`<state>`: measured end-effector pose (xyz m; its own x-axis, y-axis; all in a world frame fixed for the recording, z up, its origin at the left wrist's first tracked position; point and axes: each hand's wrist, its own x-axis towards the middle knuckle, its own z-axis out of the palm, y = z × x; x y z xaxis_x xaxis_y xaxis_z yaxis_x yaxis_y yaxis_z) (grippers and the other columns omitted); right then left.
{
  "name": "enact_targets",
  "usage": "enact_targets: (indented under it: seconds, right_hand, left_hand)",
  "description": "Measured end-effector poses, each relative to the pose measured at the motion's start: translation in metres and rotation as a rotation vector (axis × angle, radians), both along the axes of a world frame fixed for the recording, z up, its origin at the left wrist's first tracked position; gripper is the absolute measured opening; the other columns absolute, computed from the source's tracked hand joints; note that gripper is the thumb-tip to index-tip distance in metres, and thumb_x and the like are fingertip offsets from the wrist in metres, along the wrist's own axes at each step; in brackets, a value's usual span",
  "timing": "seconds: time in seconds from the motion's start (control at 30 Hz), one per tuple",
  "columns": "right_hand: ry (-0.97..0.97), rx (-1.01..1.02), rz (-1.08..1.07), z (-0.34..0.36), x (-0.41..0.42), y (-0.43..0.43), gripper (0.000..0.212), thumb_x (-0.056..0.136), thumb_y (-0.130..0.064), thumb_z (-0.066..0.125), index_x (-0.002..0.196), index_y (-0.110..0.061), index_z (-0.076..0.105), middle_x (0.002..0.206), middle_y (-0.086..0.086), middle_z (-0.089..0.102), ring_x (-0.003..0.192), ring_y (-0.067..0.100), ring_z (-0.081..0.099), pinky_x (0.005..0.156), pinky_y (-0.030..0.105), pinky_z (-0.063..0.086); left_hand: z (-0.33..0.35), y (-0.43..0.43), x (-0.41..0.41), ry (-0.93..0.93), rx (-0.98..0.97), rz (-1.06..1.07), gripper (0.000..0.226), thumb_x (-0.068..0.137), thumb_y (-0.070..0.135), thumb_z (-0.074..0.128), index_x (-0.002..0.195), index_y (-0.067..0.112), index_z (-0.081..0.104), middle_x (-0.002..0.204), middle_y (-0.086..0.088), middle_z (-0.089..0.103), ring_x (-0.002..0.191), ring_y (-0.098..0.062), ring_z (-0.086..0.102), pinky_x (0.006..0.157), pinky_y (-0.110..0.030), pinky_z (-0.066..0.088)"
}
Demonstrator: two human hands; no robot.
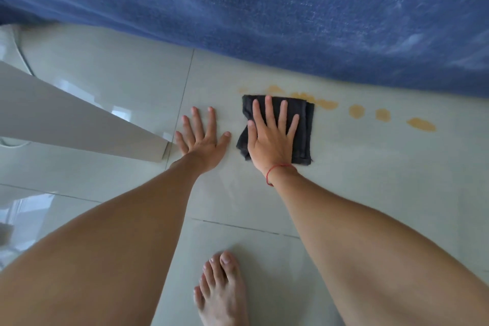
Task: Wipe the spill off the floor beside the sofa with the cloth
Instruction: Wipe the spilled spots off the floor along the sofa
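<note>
A folded dark grey cloth (304,127) lies flat on the pale tiled floor (370,180), close to the blue sofa (264,8). My right hand (272,137) presses down on the cloth with spread fingers; a red string circles its wrist. An orange spill (420,124) runs in a line of blots along the sofa's edge, from just past the cloth's far edge out to the right. The cloth covers the left part of that line. My left hand (203,137) rests flat on the bare tile to the left of the cloth, fingers spread, holding nothing.
A white slanted panel of furniture (79,124) reaches the floor just left of my left hand. My bare foot (222,291) stands on the tile below the hands. The sofa's fabric fills the whole top of the view.
</note>
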<state>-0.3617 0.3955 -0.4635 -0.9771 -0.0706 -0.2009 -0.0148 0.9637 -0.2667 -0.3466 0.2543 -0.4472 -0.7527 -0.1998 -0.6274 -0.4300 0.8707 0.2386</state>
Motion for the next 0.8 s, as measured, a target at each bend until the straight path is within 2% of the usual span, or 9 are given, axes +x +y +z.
enact_targets:
  seconds: [0.1,0.17,0.23,0.27,0.33,0.4,0.5,0.63,0.8]
  right_hand:
    - [-0.017,-0.013,0.093,0.001,0.026,0.010,0.052,0.098,-0.040,0.021,0.149,-0.031,0.029,0.160,-0.006,0.021,0.149,0.028,0.015,0.118,0.054,0.007]
    - [-0.035,-0.021,0.106,0.003,0.046,0.029,0.052,0.098,-0.039,0.021,0.146,-0.030,0.035,0.157,-0.007,0.029,0.147,0.027,0.023,0.118,0.050,0.016]
    - [-0.040,-0.009,0.071,0.004,0.061,0.057,0.051,0.098,-0.039,0.022,0.145,-0.030,0.039,0.156,-0.008,0.032,0.145,0.025,0.028,0.117,0.045,0.014]
    - [-0.042,0.001,0.041,0.005,0.062,0.071,0.051,0.097,-0.039,0.022,0.145,-0.030,0.039,0.155,-0.008,0.032,0.145,0.025,0.029,0.117,0.044,0.013]
    - [-0.040,0.024,-0.033,0.008,0.052,0.089,0.054,0.096,-0.042,0.018,0.146,-0.031,0.036,0.157,-0.009,0.029,0.147,0.023,0.025,0.118,0.046,0.012]
    - [-0.059,0.030,-0.112,0.008,0.030,0.091,0.055,0.097,-0.044,0.014,0.149,-0.033,0.026,0.160,-0.010,0.018,0.150,0.023,0.011,0.119,0.051,0.003]
    - [-0.062,0.013,-0.205,0.004,-0.004,0.071,0.051,0.102,-0.042,0.019,0.152,-0.033,0.015,0.162,-0.008,0.005,0.150,0.027,-0.004,0.117,0.056,-0.008]
    - [-0.034,0.010,-0.194,0.001,-0.033,0.036,0.051,0.102,-0.041,0.020,0.152,-0.032,0.014,0.163,-0.006,0.005,0.149,0.031,-0.006,0.116,0.059,-0.008]
    - [-0.021,0.006,0.001,0.002,-0.033,-0.008,0.050,0.101,-0.040,0.023,0.151,-0.033,0.019,0.162,-0.007,0.009,0.149,0.032,-0.001,0.116,0.059,-0.005]
  left_hand:
    - [0.004,0.001,0.001,0.010,0.004,0.012,0.068,0.098,0.052,0.023,0.150,0.037,-0.019,0.156,0.002,-0.034,0.145,-0.021,-0.030,0.117,-0.045,-0.017]
    - [0.005,-0.001,0.003,0.101,-0.051,0.008,0.066,0.099,0.047,0.026,0.154,0.032,-0.008,0.161,0.000,-0.023,0.149,-0.022,-0.020,0.120,-0.045,-0.009]
    - [0.004,-0.006,0.003,0.196,-0.114,0.032,0.067,0.098,0.048,0.030,0.155,0.026,0.001,0.163,-0.003,-0.013,0.150,-0.023,-0.010,0.121,-0.045,-0.003]
    - [0.003,-0.010,0.004,0.200,-0.133,0.052,0.071,0.097,0.052,0.031,0.155,0.025,0.000,0.163,-0.005,-0.014,0.150,-0.023,-0.011,0.120,-0.046,-0.005]
    - [-0.001,-0.015,0.005,0.186,-0.134,0.067,0.077,0.096,0.057,0.031,0.155,0.024,-0.005,0.162,-0.009,-0.017,0.150,-0.024,-0.015,0.120,-0.045,-0.008]
    - [-0.007,-0.017,0.006,0.207,-0.110,0.064,0.079,0.095,0.057,0.032,0.156,0.023,-0.005,0.162,-0.010,-0.017,0.149,-0.026,-0.015,0.120,-0.044,-0.008]
    - [-0.010,-0.021,0.003,0.165,-0.074,0.052,0.079,0.096,0.056,0.032,0.155,0.024,-0.009,0.161,-0.010,-0.022,0.149,-0.027,-0.019,0.118,-0.043,-0.011]
    - [-0.007,-0.023,0.000,0.132,-0.055,0.032,0.078,0.097,0.055,0.030,0.154,0.025,-0.013,0.159,-0.009,-0.026,0.147,-0.026,-0.023,0.118,-0.042,-0.013]
    - [-0.001,-0.024,0.000,0.076,-0.050,0.005,0.076,0.097,0.055,0.026,0.153,0.025,-0.017,0.158,-0.008,-0.030,0.147,-0.025,-0.026,0.118,-0.042,-0.014]
